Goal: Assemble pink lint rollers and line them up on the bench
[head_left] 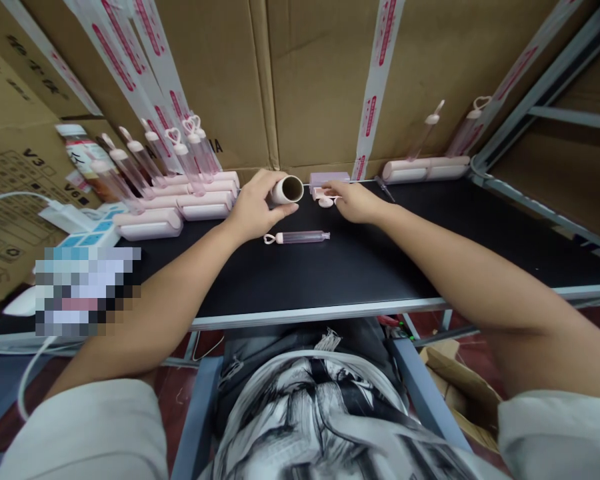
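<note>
My left hand [255, 205] is closed round a pale, hollow tube [281, 192], its open end turned to the right and towards me. Across from it, the fingers of my right hand [356, 200] are closed on a small pale pink part [325, 201]; its exact shape is partly hidden by the fingers. Just behind that part sits a lilac block [329, 178]. A clear pinkish stick tube [303, 237] with a pale cap and heart-shaped loop lies flat on the black tabletop [290, 280], in front of both hands.
On the left stand several pink bases [205, 205] with upright clear tubes; two similar bases [427, 169] stand at the back right. A small dark screwdriver-like tool [385, 189] lies near the cardboard [315, 87]. At left are a bottle [87, 157], a power strip [103, 230] and cables.
</note>
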Demonstrator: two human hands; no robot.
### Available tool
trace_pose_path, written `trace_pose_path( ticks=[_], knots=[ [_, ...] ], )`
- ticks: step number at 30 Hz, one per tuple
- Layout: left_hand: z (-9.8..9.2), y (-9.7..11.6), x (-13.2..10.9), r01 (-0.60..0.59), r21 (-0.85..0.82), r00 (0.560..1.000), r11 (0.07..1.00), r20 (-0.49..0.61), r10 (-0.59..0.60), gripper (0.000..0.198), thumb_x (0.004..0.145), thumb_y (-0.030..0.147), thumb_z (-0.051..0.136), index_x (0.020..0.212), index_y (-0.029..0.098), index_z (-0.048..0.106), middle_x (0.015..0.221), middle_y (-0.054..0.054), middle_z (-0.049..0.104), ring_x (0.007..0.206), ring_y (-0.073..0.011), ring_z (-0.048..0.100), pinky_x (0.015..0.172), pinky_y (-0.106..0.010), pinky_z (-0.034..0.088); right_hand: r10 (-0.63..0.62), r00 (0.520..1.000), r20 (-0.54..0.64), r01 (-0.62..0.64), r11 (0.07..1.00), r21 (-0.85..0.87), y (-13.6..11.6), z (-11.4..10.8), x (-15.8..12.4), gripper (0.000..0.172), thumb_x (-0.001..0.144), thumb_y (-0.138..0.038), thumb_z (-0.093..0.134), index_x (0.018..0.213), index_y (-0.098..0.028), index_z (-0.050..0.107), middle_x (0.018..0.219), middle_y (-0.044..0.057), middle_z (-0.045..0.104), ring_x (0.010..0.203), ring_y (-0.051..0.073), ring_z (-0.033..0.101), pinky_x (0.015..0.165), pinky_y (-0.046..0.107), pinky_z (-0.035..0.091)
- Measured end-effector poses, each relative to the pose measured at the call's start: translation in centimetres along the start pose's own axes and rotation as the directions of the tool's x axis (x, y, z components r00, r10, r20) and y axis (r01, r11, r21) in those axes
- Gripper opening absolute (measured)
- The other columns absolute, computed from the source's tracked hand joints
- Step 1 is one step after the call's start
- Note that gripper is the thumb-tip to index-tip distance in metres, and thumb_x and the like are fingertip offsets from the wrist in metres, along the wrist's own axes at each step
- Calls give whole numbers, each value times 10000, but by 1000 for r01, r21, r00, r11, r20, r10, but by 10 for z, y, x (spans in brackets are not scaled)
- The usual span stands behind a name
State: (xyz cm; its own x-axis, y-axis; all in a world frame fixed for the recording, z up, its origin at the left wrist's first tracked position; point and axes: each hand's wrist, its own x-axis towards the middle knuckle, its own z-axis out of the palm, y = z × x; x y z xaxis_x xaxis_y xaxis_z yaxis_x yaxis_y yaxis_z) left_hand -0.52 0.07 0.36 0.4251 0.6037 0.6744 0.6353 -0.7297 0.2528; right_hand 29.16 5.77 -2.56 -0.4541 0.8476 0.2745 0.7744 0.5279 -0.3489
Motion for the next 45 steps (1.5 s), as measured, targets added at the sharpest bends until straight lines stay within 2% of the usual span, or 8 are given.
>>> trace_pose_path(
  ticks=[4, 9, 16, 23, 26, 30, 37, 45],
  knots=[
    [2, -8, -1, 80, 43, 994, 996, 69, -83, 471, 859, 365, 835, 1278, 180, 724, 1273, -101, 751, 1186, -298, 702, 1092, -483, 560, 3, 995, 95, 3, 998, -60, -9, -1, -2, 676, 931, -34, 530, 1595, -148, 590, 1489, 144, 746, 1401, 336, 696, 1190, 474, 521],
    [2, -6, -1, 101, 43, 989, 994, 104, -105, 480, 853, 375, 841, 1279, 183, 726, 1256, -89, 745, 1164, -287, 702, 1085, -466, 553, 0, 999, 35, 5, 992, -123, -13, -9, -8, 573, 991, -203, 658, 1563, -171, 643, 1394, 136, 797, 1304, 350, 742, 1117, 441, 553],
    [3, -5, -2, 126, 47, 979, 991, 155, -132, 475, 833, 368, 850, 1258, 189, 737, 1214, -85, 743, 1144, -285, 703, 1076, -450, 544, -33, 993, 110, 58, 971, -233, -11, 1, -1, 215, 985, -276, 675, 1088, -167, 828, 1178, 148, 830, 1092, 316, 758, 1001, 422, 514],
    [5, -1, -2, 128, 102, 972, 987, 185, -145, 495, 852, 384, 838, 1288, 180, 726, 1238, -106, 748, 1170, -295, 708, 1086, -447, 543, -144, 989, -24, 145, 968, 205, -13, 5, -5, 205, 873, -398, 739, 903, -205, 678, 857, 41, 720, 755, 184, 618, 755, 328, 475],
    [5, 3, -2, 129, 173, 972, 977, 171, -158, 467, 866, 393, 822, 1279, 194, 732, 1210, -107, 759, 1162, -309, 710, 1063, -456, 553, -160, 966, -203, 239, 851, 467, -28, 4, -11, 348, 864, -533, 767, 986, -236, 635, 879, 27, 699, 744, 179, 619, 735, 325, 518],
    [6, 13, -1, 118, 252, 967, 961, 192, -169, 469, 880, 402, 797, 1299, 200, 737, 1209, -124, 774, 1142, -337, 720, 1032, -474, 558, -184, 920, -347, 337, 825, 455, -52, 2, -23, 392, 909, -600, 755, 1069, -263, 635, 1028, 53, 726, 873, 211, 690, 859, 373, 593],
    [6, 26, -1, 74, 247, 963, 966, 233, -133, 478, 920, 429, 762, 1343, 209, 721, 1261, -121, 778, 1178, -347, 718, 1034, -466, 549, -272, 881, -388, 383, 890, 246, -68, 0, -30, 257, 968, -519, 681, 977, -267, 635, 1184, 114, 740, 993, 265, 676, 915, 451, 599],
    [7, 26, -3, 72, 192, 969, 979, 219, -114, 510, 952, 433, 740, 1394, 184, 695, 1317, -142, 775, 1229, -357, 719, 1073, -487, 549, -337, 862, -379, 446, 860, 249, -63, 2, -28, 384, 993, -641, 656, 1039, -260, 659, 1297, 141, 721, 1008, 274, 691, 907, 474, 616]
  ],
)
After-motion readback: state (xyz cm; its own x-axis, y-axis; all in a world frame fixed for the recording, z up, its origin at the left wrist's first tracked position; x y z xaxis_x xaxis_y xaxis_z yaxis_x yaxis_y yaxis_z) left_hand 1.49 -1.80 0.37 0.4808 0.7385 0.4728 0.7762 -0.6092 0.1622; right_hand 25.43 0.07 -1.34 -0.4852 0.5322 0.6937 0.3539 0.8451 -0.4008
